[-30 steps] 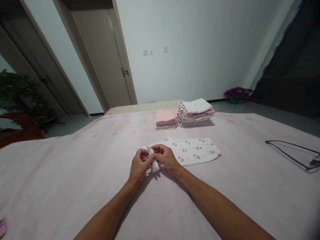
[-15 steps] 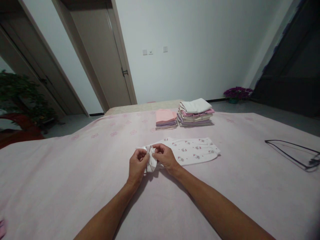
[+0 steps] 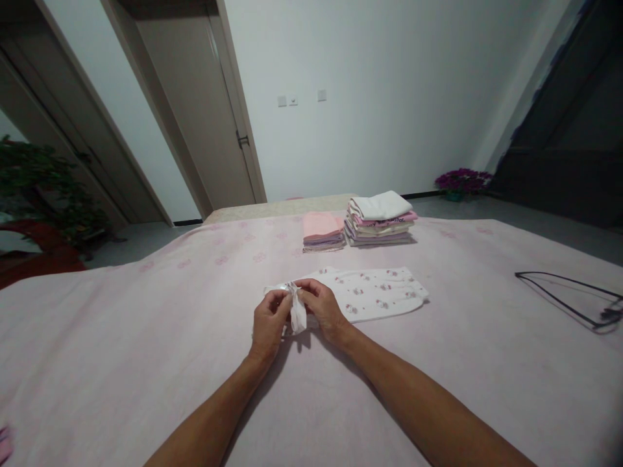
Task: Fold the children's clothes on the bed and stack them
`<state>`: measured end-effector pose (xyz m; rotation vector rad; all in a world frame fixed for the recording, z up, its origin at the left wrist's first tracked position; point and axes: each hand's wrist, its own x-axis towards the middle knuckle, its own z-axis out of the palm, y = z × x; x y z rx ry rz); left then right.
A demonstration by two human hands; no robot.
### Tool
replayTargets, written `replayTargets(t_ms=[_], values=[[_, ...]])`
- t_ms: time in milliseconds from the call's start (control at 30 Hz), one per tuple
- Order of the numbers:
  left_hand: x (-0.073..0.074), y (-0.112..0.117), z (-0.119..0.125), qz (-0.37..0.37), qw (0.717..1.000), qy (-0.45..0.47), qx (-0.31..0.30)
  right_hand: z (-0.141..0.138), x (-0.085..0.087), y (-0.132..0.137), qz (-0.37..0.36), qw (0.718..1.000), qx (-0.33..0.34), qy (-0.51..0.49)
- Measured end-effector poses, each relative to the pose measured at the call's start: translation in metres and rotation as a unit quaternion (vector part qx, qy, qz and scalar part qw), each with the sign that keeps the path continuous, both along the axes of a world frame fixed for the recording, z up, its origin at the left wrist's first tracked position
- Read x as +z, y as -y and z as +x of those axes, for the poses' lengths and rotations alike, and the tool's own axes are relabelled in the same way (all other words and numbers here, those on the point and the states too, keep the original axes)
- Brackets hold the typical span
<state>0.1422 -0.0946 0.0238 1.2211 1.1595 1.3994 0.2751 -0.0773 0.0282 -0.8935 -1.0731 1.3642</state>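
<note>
White printed pants [image 3: 372, 294] lie flat and folded lengthwise across the bed, with a gathered cuff at the right end. At their left end the fabric is bunched up between my two hands. My left hand [image 3: 268, 322] pinches this raised edge between thumb and fingers. Close beside it, my right hand [image 3: 322, 307] grips the same bunched end, its thumb against the cloth. Part of the fabric under both hands is hidden.
Behind the pants stand a low stack of folded pink and purple clothes [image 3: 322, 232] and a taller stack with white on top [image 3: 381, 217]. A black wire hanger [image 3: 559, 298] lies at the right on the pink bedsheet [image 3: 146, 350]. A pink item [image 3: 4, 444] shows at the lower left.
The bunched white fabric between my hands has been gathered narrower and shifted slightly right. My left hand has moved a little toward my right hand; the rest stays in place.
</note>
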Motion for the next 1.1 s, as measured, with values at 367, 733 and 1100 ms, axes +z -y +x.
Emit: replayTargets(t_ms=[367,733,1100], values=[[0.002,0.001,-0.005,0.014,0.999,0.039,-0.036,0.002,-0.011,-0.011,0.021,0.994,0.0,0.11],[-0.01,-0.02,-0.032,0.104,0.981,-0.089,0.135,0.051,0.042,-0.02,-0.004,0.998,-0.06,0.026],[-0.019,-0.011,-0.025,0.129,0.964,-0.227,0.041,0.12,0.065,-0.012,-0.022,0.979,-0.156,0.131]])
